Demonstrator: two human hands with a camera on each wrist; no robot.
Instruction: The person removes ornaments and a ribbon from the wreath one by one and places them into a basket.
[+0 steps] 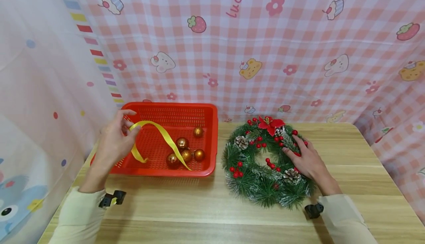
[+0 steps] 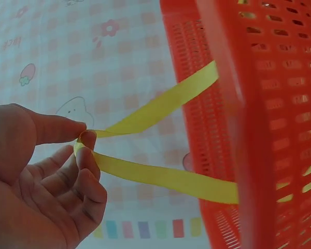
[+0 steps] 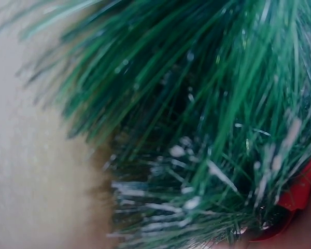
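I see both forearms covered by long cream sleeves, the left sleeve [image 1: 78,216] and the right sleeve [image 1: 345,220], plain and without markings, each ending at the wrist. A small black camera mount [image 1: 113,198] sits at the left cuff, with a yellowish spot on it, and a matching black mount [image 1: 313,210] at the right cuff. Both hands are bare.

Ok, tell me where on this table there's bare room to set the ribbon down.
Bare wood runs along the near edge of the table, in front of the red basket and the wreath, between the two sleeves. More lies right of the wreath, toward the far right corner. The gap between basket and wreath is narrow; the basket's right half holds gold baubles.
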